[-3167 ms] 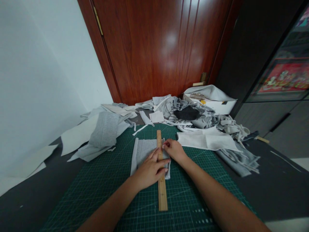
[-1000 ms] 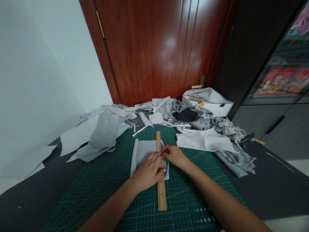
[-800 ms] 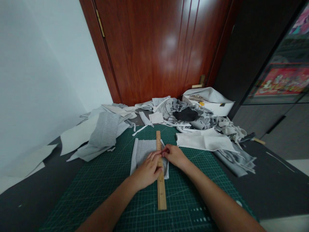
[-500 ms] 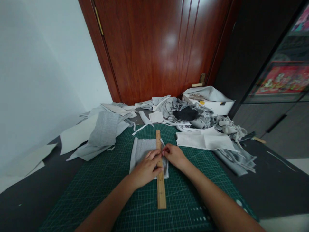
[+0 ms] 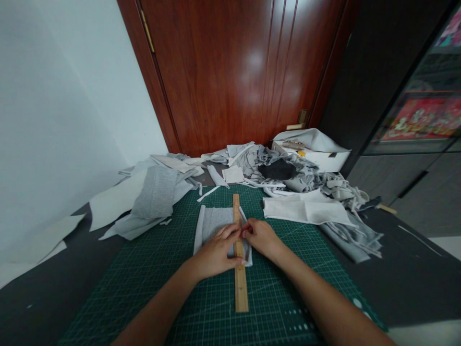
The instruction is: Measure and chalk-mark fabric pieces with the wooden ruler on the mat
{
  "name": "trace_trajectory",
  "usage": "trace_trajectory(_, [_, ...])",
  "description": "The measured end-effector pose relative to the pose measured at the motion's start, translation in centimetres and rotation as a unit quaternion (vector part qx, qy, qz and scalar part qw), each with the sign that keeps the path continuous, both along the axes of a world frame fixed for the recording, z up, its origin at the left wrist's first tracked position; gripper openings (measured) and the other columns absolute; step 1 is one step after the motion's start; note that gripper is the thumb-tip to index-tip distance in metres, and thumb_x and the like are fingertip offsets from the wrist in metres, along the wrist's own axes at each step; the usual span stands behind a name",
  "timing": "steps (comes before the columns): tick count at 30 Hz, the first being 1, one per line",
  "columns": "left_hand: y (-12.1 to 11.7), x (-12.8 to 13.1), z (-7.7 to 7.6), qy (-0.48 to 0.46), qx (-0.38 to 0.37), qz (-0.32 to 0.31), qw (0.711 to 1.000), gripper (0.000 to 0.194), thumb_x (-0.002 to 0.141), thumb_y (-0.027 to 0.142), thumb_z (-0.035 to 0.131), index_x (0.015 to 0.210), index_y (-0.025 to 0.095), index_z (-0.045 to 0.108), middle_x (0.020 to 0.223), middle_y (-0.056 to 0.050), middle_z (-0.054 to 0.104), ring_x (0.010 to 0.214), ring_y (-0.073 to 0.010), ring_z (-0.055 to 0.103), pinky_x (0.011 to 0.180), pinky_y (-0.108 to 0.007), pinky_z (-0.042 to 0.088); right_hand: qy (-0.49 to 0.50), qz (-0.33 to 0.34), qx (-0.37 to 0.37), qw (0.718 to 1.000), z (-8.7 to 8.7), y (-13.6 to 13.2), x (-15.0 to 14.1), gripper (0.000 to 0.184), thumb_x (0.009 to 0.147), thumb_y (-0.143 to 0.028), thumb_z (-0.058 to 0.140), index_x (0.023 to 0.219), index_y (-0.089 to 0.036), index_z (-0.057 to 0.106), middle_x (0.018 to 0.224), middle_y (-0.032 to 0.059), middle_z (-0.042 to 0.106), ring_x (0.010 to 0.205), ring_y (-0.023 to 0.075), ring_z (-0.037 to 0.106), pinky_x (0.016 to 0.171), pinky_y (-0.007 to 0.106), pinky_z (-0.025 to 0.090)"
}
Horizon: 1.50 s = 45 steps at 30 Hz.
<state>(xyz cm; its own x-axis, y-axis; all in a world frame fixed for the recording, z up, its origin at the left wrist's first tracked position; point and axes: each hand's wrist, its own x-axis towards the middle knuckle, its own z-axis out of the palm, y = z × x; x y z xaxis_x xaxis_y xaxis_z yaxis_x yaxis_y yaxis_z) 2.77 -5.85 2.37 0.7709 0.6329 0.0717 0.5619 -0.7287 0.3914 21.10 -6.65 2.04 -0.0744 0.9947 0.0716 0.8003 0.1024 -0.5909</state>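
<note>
A person's left hand lies flat, fingers spread, across a wooden ruler and the grey fabric piece beneath it, at the centre of the frame on a green gridded cutting mat. The right hand sits just right of the ruler, its fingers pinched shut around a thin white marking tool whose upper end slants up and to the left; the tip is hidden by the fingers, so what kind of tool it is cannot be told. The ruler runs nearly straight up the frame, its lower end bare on the mat, its upper end past the fabric's top edge. A folded white cloth lies to the right of the hands, a folded grey cloth to the upper left. Behind them a heap of grey and white fabric scraps spreads before a white box and a reddish-brown wooden door.
</note>
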Motion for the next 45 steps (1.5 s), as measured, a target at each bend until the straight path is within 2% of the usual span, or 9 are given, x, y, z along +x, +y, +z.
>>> trace_trajectory(8, [0.1, -0.1, -0.3, -0.002, -0.002, -0.001, 1.000, 0.072, 0.078, 0.042, 0.069, 0.141, 0.022, 0.038, 0.151, -0.011, 0.032, 0.139, -0.0272, 0.027, 0.113, -0.044, 0.026, -0.007, 0.009, -0.012, 1.000, 0.5, -0.5, 0.0, 0.018, 0.080, -0.014, 0.051, 0.088, -0.017, 0.067, 0.087, 0.0044, 0.071, 0.081, 0.0161, 0.063, 0.070, 0.022, 0.039])
trace_trajectory(13, [0.2, -0.1, -0.3, 0.014, -0.011, -0.001, 1.000, 0.076, 0.077, 0.045, 0.070, 0.141, 0.020, 0.038, 0.151, -0.012, 0.031, 0.139, -0.0265, 0.026, 0.114, -0.042, 0.024, -0.018, 0.041, -0.032, 0.998, 0.6, -0.6, 0.1, 0.014, 0.078, -0.015, 0.054, 0.083, -0.016, 0.067, 0.080, 0.0036, 0.070, 0.074, 0.0156, 0.062, 0.063, 0.022, 0.037])
trace_trajectory(17, [0.2, -0.1, -0.2, 0.016, -0.017, 0.003, 1.000, 0.076, 0.076, 0.044, 0.070, 0.141, 0.018, 0.039, 0.152, -0.013, 0.029, 0.140, -0.0262, 0.025, 0.114, -0.040, 0.023, -0.027, 0.031, -0.014, 0.999, 0.8, -0.9, 0.1, 0.017, 0.079, -0.015, 0.052, 0.087, -0.016, 0.066, 0.083, 0.0047, 0.070, 0.076, 0.0158, 0.062, 0.065, 0.023, 0.037])
trace_trajectory(25, [0.2, -0.1, -0.1, 0.020, -0.023, 0.002, 1.000, 0.078, 0.076, 0.046, 0.070, 0.142, 0.020, 0.037, 0.154, -0.011, 0.026, 0.141, -0.0265, 0.022, 0.115, -0.041, 0.022, -0.035, 0.058, -0.016, 0.998, 1.4, -1.5, 0.0, 0.017, 0.076, -0.013, 0.051, 0.082, -0.016, 0.066, 0.081, 0.0045, 0.070, 0.077, 0.0162, 0.064, 0.065, 0.023, 0.037])
trace_trajectory(29, [0.2, -0.2, -0.2, 0.018, -0.026, 0.002, 1.000, 0.079, 0.077, 0.049, 0.069, 0.141, 0.017, 0.038, 0.153, -0.013, 0.026, 0.141, -0.0271, 0.023, 0.115, -0.040, 0.023, -0.029, 0.086, -0.039, 0.995, 1.5, -1.7, 0.1, 0.015, 0.073, -0.014, 0.054, 0.081, -0.016, 0.066, 0.079, 0.0038, 0.070, 0.073, 0.0155, 0.062, 0.062, 0.022, 0.037])
trace_trajectory(34, [0.3, -0.3, -0.3, 0.002, -0.029, -0.006, 1.000, 0.077, 0.077, 0.050, 0.068, 0.142, 0.023, 0.037, 0.153, -0.010, 0.027, 0.140, -0.0287, 0.023, 0.114, -0.044, 0.024, -0.018, 0.080, -0.047, 0.996, 1.7, -1.9, 0.2, 0.014, 0.073, -0.013, 0.054, 0.080, -0.015, 0.066, 0.077, 0.0033, 0.069, 0.072, 0.0150, 0.061, 0.061, 0.022, 0.036])
trace_trajectory(39, [0.3, -0.2, -0.3, 0.008, -0.031, -0.002, 0.999, 0.077, 0.076, 0.050, 0.069, 0.141, 0.021, 0.038, 0.153, -0.011, 0.027, 0.140, -0.0282, 0.023, 0.114, -0.043, 0.024, -0.011, 0.103, -0.082, 0.991, 1.8, -2.0, 0.1, 0.015, 0.071, -0.012, 0.055, 0.080, -0.015, 0.067, 0.077, 0.0028, 0.068, 0.069, 0.0138, 0.060, 0.059, 0.020, 0.037])
trace_trajectory(42, [0.3, -0.2, -0.2, 0.016, -0.029, 0.001, 0.999, 0.078, 0.076, 0.049, 0.070, 0.141, 0.020, 0.037, 0.153, -0.012, 0.027, 0.141, -0.0274, 0.022, 0.114, -0.042, 0.024, -0.014, 0.091, -0.076, 0.993, 1.8, -2.0, 0.1, 0.016, 0.071, -0.011, 0.054, 0.081, -0.014, 0.067, 0.077, 0.0030, 0.068, 0.069, 0.0137, 0.060, 0.058, 0.020, 0.036])
trace_trajectory(45, [0.2, -0.1, -0.1, 0.021, -0.029, 0.004, 0.999, 0.078, 0.076, 0.048, 0.070, 0.142, 0.020, 0.037, 0.153, -0.012, 0.027, 0.141, -0.0267, 0.022, 0.114, -0.042, 0.024, -0.018, 0.112, -0.084, 0.990, 1.8, -2.0, 0.1, 0.014, 0.070, -0.012, 0.056, 0.079, -0.015, 0.067, 0.076, 0.0023, 0.068, 0.068, 0.0135, 0.059, 0.057, 0.020, 0.036])
